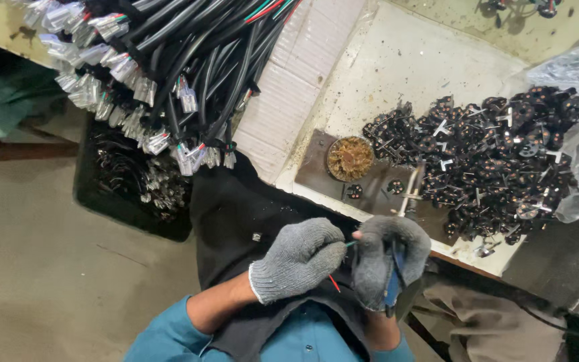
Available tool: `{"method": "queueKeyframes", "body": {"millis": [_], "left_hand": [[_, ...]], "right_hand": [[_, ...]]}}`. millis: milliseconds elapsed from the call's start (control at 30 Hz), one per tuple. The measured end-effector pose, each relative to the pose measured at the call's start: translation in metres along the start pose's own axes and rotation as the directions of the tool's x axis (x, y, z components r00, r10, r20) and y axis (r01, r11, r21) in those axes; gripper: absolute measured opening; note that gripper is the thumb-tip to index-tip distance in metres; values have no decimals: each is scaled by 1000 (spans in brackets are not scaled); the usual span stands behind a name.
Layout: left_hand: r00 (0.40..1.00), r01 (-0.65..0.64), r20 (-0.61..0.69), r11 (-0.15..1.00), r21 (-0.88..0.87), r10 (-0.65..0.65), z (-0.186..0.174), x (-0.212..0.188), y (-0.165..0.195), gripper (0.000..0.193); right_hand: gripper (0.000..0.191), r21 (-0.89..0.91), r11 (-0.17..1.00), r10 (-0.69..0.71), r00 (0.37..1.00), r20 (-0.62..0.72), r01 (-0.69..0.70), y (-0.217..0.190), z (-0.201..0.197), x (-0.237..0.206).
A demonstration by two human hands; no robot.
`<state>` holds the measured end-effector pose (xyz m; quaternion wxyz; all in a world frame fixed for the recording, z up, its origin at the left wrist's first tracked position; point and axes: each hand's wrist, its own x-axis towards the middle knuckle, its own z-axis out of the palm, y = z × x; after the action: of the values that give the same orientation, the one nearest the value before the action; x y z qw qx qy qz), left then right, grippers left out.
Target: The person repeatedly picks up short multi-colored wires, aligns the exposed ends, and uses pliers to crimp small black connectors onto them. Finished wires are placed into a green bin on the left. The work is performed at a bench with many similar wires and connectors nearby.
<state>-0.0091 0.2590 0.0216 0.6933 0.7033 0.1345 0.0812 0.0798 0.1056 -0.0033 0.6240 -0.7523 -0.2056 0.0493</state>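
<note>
A large bundle of black cables [189, 67] with clear connectors hangs at eleven o'clock, and a heap of small black plug parts [490, 161] lies on the pale workbench [403, 60] at two o'clock. At six o'clock, two grey-gloved hands meet over a dark cloth [236, 214]. The left hand [299, 258] pinches thin coloured wires [335, 283], while the right hand [390, 258] is closed around a blue-handled tool [394, 281].

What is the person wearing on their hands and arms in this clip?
Both the left hand and the right hand wear grey knitted gloves; the left glove has a white cuff edge. Teal sleeves are pushed up, leaving the forearms bare.
</note>
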Motion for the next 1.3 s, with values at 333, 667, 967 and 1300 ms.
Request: {"method": "queueKeyframes", "body": {"millis": [333, 667, 967, 1300], "left_hand": [[959, 119, -280, 958, 259, -44, -20, 25, 5, 15], [966, 163, -255, 876, 454, -48, -29, 56, 8, 17], [958, 130, -285, 934, 332, -32, -19, 40, 9, 12], [968, 49, -241, 886, 461, 71, -7, 44, -2, 14]], "right_hand": [[23, -520, 820, -260, 965, 31, 238, 22, 3, 13], [26, -435, 807, -368, 916, 160, 400, 16, 23, 27], [25, -14, 991, 130, 990, -60, -131, 31, -3, 4], [39, -248, 967, -71, 995, -64, 53, 48, -27, -3]]}}
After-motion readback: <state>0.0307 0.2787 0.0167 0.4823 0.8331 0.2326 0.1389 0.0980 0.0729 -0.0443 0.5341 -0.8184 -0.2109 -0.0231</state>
